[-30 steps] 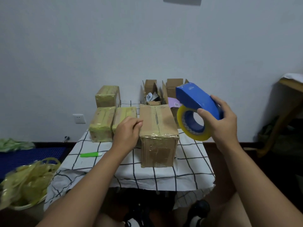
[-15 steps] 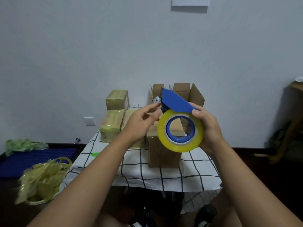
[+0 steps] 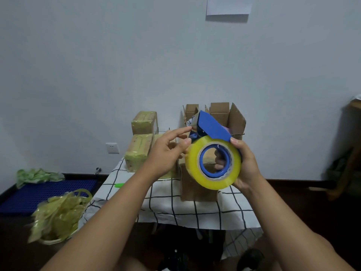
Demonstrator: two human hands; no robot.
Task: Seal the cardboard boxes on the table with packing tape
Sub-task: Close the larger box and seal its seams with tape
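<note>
My right hand [image 3: 246,167] grips a blue tape dispenser [image 3: 212,127] with a yellow tape roll [image 3: 195,171], held up in front of me. My left hand [image 3: 166,153] is at the dispenser's front end. Its thumb touches the roll's edge and its index finger stretches toward the blade; the fingers are apart. Behind the roll a brown cardboard box [image 3: 195,189] stands on the table, mostly hidden. Two open boxes [image 3: 236,122] stand at the back. Tape-wrapped boxes [image 3: 138,153] sit at the left, one [image 3: 144,124] stacked behind.
The small table carries a white checked cloth [image 3: 175,204] with a green cutter [image 3: 119,185] near its left edge. On the floor at the left are a bag of yellow tape scraps [image 3: 58,214] and a blue mat [image 3: 39,194]. A wooden chair [image 3: 351,153] stands at the right.
My left hand lifted off the box top and came up to the dispenser's front. My right hand brought the dispenser from the right to the centre, and turned the roll to face me.
</note>
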